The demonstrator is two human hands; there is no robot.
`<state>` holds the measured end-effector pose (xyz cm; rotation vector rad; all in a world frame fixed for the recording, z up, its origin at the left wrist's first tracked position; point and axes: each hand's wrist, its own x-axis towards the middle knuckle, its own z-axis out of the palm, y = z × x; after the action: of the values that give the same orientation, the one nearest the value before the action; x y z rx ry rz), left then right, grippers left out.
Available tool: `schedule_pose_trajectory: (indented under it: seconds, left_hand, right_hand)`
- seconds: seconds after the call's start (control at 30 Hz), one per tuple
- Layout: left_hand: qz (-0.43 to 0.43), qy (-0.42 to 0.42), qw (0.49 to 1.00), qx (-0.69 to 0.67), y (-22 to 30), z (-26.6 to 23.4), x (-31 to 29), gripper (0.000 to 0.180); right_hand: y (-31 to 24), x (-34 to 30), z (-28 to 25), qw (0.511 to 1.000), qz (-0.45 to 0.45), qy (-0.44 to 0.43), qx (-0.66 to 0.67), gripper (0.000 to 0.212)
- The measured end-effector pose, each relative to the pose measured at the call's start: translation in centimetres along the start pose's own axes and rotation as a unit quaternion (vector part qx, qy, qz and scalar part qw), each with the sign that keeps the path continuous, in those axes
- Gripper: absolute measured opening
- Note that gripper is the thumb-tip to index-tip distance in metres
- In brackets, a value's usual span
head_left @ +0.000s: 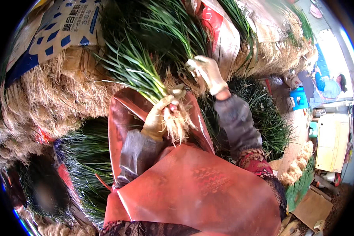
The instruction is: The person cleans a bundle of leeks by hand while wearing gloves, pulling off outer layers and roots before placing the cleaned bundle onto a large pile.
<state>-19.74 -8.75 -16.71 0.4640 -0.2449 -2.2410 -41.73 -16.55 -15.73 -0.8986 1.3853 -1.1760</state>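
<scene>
My left hand (pixel 158 118), in a dirty tan glove, grips a bunch of green grass-like plants (pixel 135 70) just above their pale roots (pixel 177 124); the leaves fan up and to the left. My right hand (pixel 206 72), gloved the same way, reaches up into a dense clump of the same green plants (pixel 165 27) at the top, its fingers curled in the stems and straw-coloured roots. A shiny reddish-brown apron (pixel 192 185) covers my lap beneath both hands.
Piles of rooted green plants with straw-coloured root masses (pixel 47 98) surround me. Printed sacks (pixel 63 23) lie at the top left. Another person in blue (pixel 328 84) sits at the far right near a blue stool (pixel 299 98) and a pale crate (pixel 332 141).
</scene>
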Motion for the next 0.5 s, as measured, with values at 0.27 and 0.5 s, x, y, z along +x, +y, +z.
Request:
schedule_pose_trajectory:
  seconds: [0.27, 0.5]
  left_hand:
    - [-0.09, -0.027, 0.996, 0.001, -1.3, -1.1, 0.4, 0.03]
    - [-0.099, 0.006, 0.995, 0.025, -1.2, 0.0, -0.3, 0.027]
  right_hand:
    - [0.6, -9.0, 4.4, 0.999, 0.007, -0.023, -0.032, 0.026]
    - [3.8, -6.6, 3.5, 0.771, -0.39, 0.125, -0.487, 0.015]
